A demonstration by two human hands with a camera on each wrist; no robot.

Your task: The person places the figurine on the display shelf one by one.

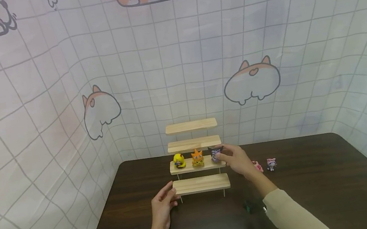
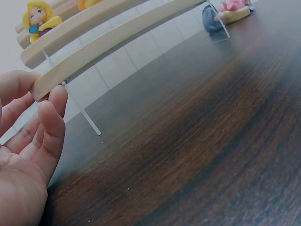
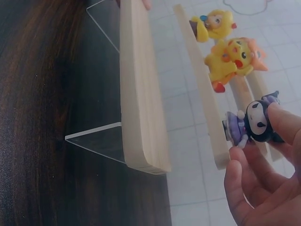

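Note:
A stepped display rack [image 1: 201, 185] of pale wooden boards on clear supports stands on the dark table. My left hand [image 1: 161, 208] pinches the left end of its lowest board [image 2: 77, 63] between thumb and fingers. A small figurine with a black hood and purple dress [image 3: 256, 117] is held by my right hand [image 1: 238, 161] at the right end of the second board from the bottom. To its left on that board are a yellow figurine in orange headwear [image 1: 197, 158] and a yellow-haired figurine [image 1: 179, 161]. The right fingers grip the held figurine around its head.
Right of the rack, a pink figurine [image 1: 257, 166] and a pink-and-white figurine [image 1: 271, 164] are on the table, the first partly behind my right forearm. A grid-patterned cloth wall [image 1: 178, 83] with dog drawings rises behind the table.

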